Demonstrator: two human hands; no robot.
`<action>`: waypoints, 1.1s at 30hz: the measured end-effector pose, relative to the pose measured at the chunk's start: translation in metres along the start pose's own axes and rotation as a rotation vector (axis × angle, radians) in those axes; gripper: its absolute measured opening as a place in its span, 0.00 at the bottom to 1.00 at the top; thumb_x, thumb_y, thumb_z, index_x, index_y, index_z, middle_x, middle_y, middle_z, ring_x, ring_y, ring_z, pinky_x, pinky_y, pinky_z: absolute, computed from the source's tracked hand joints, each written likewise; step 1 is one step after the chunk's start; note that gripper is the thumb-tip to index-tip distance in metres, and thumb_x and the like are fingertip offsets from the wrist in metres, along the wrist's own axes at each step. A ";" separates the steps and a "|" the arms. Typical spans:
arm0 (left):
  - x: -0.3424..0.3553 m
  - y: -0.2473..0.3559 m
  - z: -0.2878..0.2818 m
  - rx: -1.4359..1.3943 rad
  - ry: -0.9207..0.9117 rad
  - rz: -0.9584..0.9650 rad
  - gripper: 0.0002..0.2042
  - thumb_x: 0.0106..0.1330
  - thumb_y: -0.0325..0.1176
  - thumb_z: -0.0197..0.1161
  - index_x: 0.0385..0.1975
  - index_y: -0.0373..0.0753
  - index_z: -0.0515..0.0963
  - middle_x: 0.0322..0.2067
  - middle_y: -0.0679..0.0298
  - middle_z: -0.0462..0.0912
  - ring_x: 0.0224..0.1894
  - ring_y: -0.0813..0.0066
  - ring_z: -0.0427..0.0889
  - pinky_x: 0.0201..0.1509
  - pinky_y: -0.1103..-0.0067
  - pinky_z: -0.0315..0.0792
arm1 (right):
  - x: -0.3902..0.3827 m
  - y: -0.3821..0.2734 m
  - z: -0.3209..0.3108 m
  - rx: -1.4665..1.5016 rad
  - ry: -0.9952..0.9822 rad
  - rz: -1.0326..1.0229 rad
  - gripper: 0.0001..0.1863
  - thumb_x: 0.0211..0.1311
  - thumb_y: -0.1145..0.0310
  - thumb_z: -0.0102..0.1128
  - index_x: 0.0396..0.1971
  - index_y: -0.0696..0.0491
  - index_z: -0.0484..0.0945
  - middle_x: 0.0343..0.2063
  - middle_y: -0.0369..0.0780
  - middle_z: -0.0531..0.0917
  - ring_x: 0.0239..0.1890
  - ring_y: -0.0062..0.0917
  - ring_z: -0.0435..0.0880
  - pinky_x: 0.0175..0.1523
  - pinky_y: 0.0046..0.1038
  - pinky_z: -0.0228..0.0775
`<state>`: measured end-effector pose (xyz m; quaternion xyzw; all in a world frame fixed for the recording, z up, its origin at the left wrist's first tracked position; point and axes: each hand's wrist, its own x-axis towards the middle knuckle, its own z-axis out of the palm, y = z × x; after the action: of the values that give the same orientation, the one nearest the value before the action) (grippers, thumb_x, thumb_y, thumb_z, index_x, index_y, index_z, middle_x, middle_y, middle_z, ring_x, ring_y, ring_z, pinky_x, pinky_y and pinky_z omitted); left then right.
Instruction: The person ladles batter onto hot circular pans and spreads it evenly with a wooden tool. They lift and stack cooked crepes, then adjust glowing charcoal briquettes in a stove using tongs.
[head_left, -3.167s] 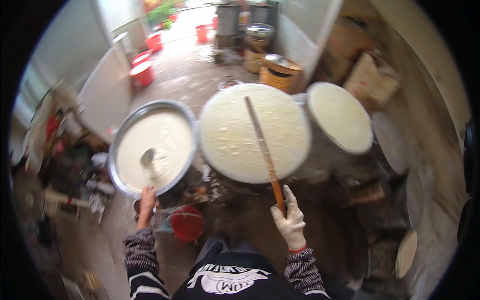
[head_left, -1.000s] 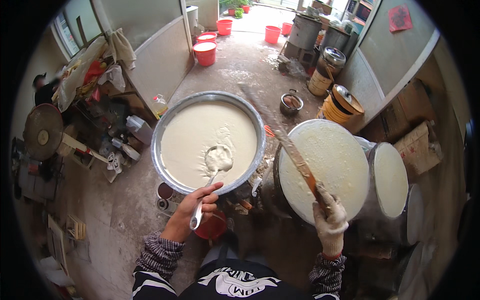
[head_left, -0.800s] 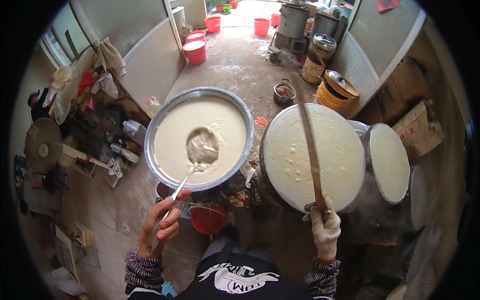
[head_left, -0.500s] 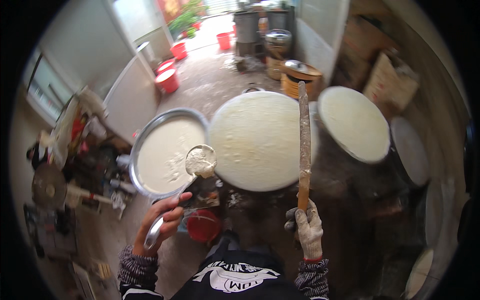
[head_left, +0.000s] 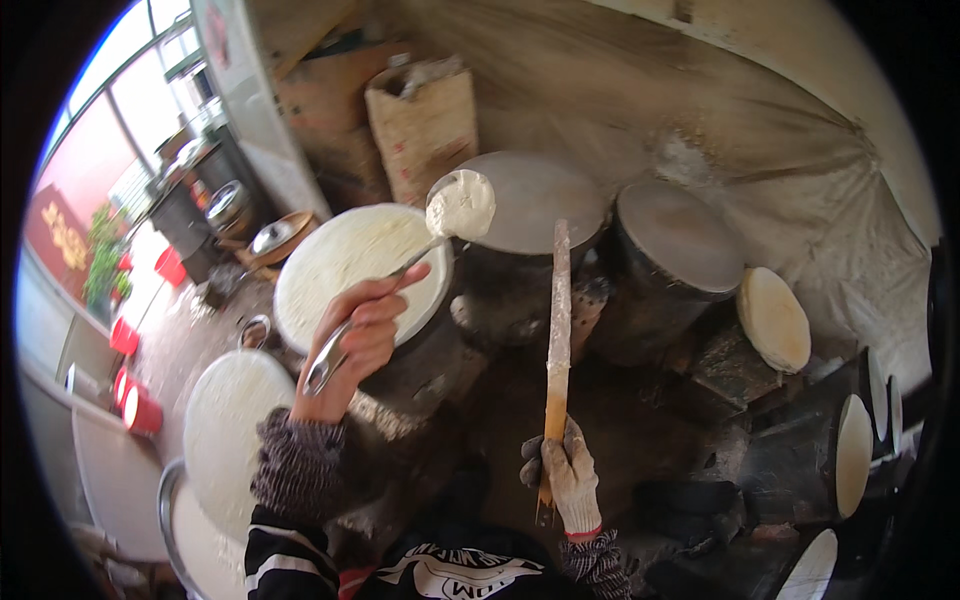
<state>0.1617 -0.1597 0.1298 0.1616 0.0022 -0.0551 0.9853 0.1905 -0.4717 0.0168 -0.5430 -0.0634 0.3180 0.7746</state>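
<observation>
My bare left hand [head_left: 358, 335] is closed around the metal handle of a ladle [head_left: 462, 208]. Pale, thick batter fills the ladle's bowl, which is over the left edge of a bare round griddle [head_left: 545, 200]. In a knit work glove, my right hand [head_left: 568, 478] grips the lower end of a long wooden stick [head_left: 558, 330]. The stick is upright in the picture, its upper part smeared with batter. Behind my left hand lies a round griddle coated with pale batter [head_left: 320, 260]. Another coated round [head_left: 235, 420] and a metal basin of batter [head_left: 205, 545] are lower left.
A second bare griddle [head_left: 680, 235] stands to the right. More drum-like stands with pale round tops [head_left: 853, 455] line the right side. A tall sack [head_left: 425, 125] leans at the back. Red buckets [head_left: 143, 410] and a lidded pot [head_left: 272, 238] are left.
My view has swung right, from the basin and coated griddles toward the bare griddles. The filled ladle has gone from beside the basin to the bare griddle; both hands keep their holds.
</observation>
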 end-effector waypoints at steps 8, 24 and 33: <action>0.156 0.029 -0.047 0.425 -0.002 -0.229 0.15 0.70 0.29 0.51 0.55 0.36 0.65 0.20 0.73 0.63 0.16 0.86 0.60 0.16 0.87 0.56 | 0.029 0.010 0.007 -0.433 0.258 -0.339 0.25 0.72 0.67 0.46 0.67 0.56 0.59 0.32 0.41 0.82 0.21 0.19 0.80 0.27 0.20 0.73; 0.258 -0.009 -0.145 1.631 0.532 0.132 0.17 0.69 0.45 0.54 0.49 0.39 0.72 0.17 0.61 0.73 0.16 0.70 0.75 0.21 0.71 0.68 | 0.221 -0.034 -0.064 -1.729 0.399 -0.352 0.29 0.59 0.69 0.56 0.62 0.37 0.64 0.33 0.44 0.77 0.23 0.39 0.83 0.25 0.41 0.75; 0.263 0.017 -0.143 2.120 0.752 0.471 0.13 0.63 0.38 0.60 0.46 0.48 0.70 0.22 0.55 0.79 0.27 0.49 0.80 0.31 0.62 0.70 | 0.199 -0.069 -0.072 -1.489 0.435 -0.207 0.31 0.56 0.66 0.61 0.61 0.31 0.68 0.31 0.43 0.77 0.28 0.42 0.82 0.33 0.42 0.76</action>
<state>0.4274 -0.1261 -0.0061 0.9124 0.2182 0.2081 0.2768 0.4086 -0.4325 -0.0004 -0.9611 -0.1573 0.0042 0.2271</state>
